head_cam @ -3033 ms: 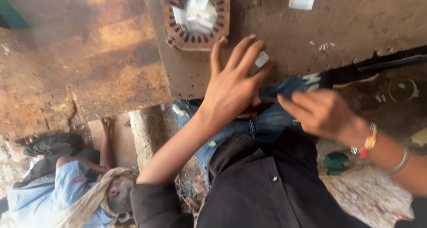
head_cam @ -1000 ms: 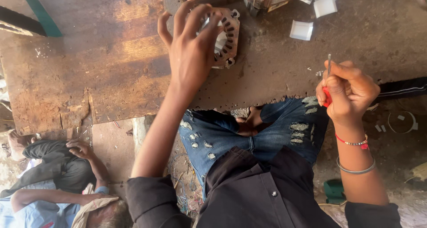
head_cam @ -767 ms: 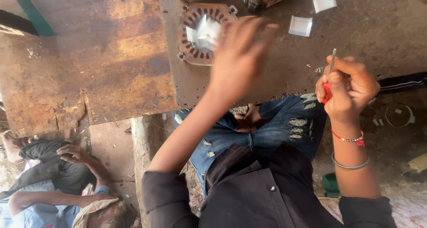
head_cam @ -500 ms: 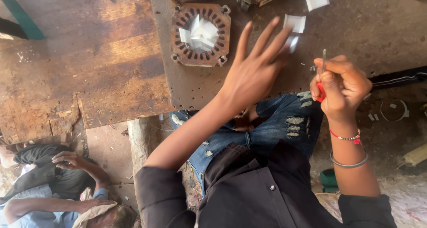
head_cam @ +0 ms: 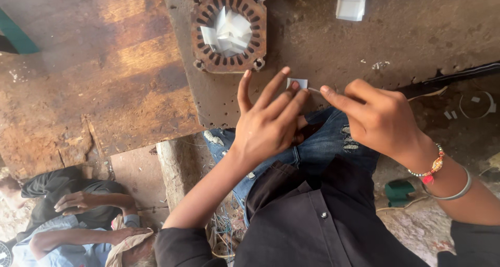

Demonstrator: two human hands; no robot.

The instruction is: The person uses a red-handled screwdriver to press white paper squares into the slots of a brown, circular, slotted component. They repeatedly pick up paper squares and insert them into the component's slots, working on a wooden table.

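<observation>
Here my left hand (head_cam: 268, 123) has its fingers spread, tips touching a small white paper slip (head_cam: 297, 83) on the bench (head_cam: 364, 48) just below the stator (head_cam: 229, 31). My right hand (head_cam: 377, 118) pinches a thin tool. I'd pin the slip flat and steady before working it.

- I see a small white paper slip (head_cam: 297, 82), roughly rectangular, lying flat on the dark bench near its front edge, just beyond my fingertips.
- The rusty square stator core (head_cam: 229, 31) sits flat behind it, white paper liners bunched in its bore.
</observation>
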